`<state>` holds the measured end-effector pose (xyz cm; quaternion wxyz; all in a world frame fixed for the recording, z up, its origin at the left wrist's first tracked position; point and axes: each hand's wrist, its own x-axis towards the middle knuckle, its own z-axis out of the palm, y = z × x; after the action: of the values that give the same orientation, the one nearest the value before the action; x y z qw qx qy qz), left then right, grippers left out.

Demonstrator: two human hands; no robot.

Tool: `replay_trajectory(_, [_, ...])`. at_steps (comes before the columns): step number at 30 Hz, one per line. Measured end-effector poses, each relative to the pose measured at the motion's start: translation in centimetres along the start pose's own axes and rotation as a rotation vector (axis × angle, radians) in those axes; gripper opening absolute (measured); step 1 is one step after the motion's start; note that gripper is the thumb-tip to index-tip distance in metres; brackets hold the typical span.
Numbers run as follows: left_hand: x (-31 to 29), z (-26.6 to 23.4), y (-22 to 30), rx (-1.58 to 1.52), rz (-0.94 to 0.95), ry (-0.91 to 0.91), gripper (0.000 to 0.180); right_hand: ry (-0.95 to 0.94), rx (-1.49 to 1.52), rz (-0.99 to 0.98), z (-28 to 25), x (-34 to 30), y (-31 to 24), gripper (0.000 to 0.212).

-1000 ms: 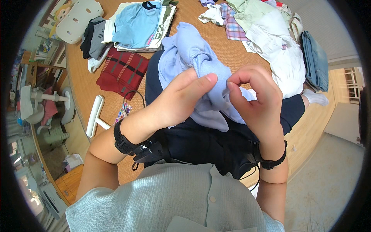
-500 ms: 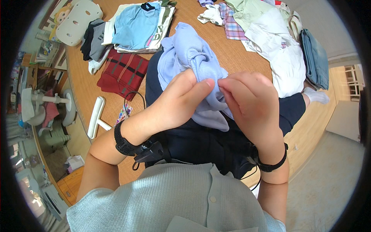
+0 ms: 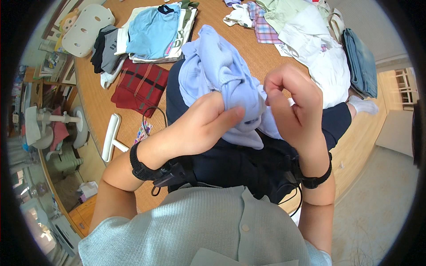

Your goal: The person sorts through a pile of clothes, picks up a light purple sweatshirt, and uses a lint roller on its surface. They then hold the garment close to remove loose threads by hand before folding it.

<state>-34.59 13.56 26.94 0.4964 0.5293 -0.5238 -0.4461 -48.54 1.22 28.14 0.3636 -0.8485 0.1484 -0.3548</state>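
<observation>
A bunched light blue garment [image 3: 224,73] lies across my lap, its folds gathered toward me; its exact kind cannot be made out. My left hand [image 3: 206,122] is closed round its near left part, with the thumb pressed on top of the cloth. Just right of the garment, my right hand [image 3: 295,104] is raised with curled fingers and thumb in a pinch. Its fingertips are beside the garment's right edge, and anything between them is too small to tell.
Beyond my lap, folded shirts [image 3: 153,33] and a red plaid garment [image 3: 140,86] lie at the left. A white lint roller [image 3: 112,137] is nearer. Loose white clothes [image 3: 321,57] and folded jeans [image 3: 360,64] lie at the right.
My right hand has drawn up and to the right, away from the left thumb, its fingers more curled. My left hand keeps its grip on the garment.
</observation>
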Motion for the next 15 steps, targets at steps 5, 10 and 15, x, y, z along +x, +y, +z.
replay_trajectory(5, [-0.3,-0.5,-0.1,0.192,-0.016,-0.137,0.022,-0.114,0.116,0.064,0.1,-0.2,0.0,0.01])
replay_trajectory(10, [-0.4,-0.2,-0.1,0.102,0.088,-0.098,0.022,-0.003,0.137,0.056,1.1,0.0,-0.3,0.01])
replay_trajectory(15, [-0.7,-0.5,0.1,0.209,-0.004,-0.142,0.022,-0.025,0.024,-0.164,1.0,0.4,0.3,0.007])
